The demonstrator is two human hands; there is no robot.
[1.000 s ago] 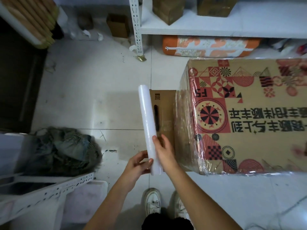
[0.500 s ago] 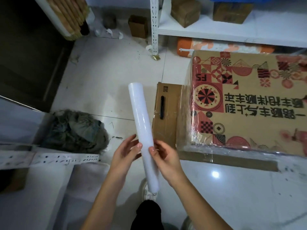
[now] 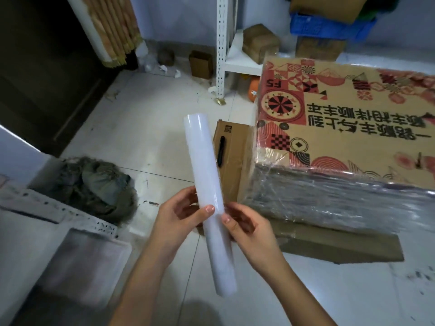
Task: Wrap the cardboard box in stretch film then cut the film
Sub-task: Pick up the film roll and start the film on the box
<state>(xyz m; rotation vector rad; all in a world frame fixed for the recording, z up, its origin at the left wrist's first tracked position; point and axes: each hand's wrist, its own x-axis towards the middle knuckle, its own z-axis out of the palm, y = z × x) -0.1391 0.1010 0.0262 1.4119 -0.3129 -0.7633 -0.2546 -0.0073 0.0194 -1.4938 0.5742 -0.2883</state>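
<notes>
A: Obs., left first. Your left hand (image 3: 179, 215) curls round the white cylindrical roll of stretch film (image 3: 208, 196), thumb across its front, just below mid-length.

B: And the other grip?

A: Your right hand (image 3: 249, 231) pinches the roll's right edge at the same height, thumb tip on the film; probably feeling for the loose end.

B: Handling?

A: Roll looks light and rigid, its surface glossy, likely slippery. Hold it near both ends so it can spin.

B: The target?

A: The large printed cardboard box (image 3: 348, 128) sits on the floor to the right, its near side already filmed. Film there looks thin, clingy, easily torn.
</notes>
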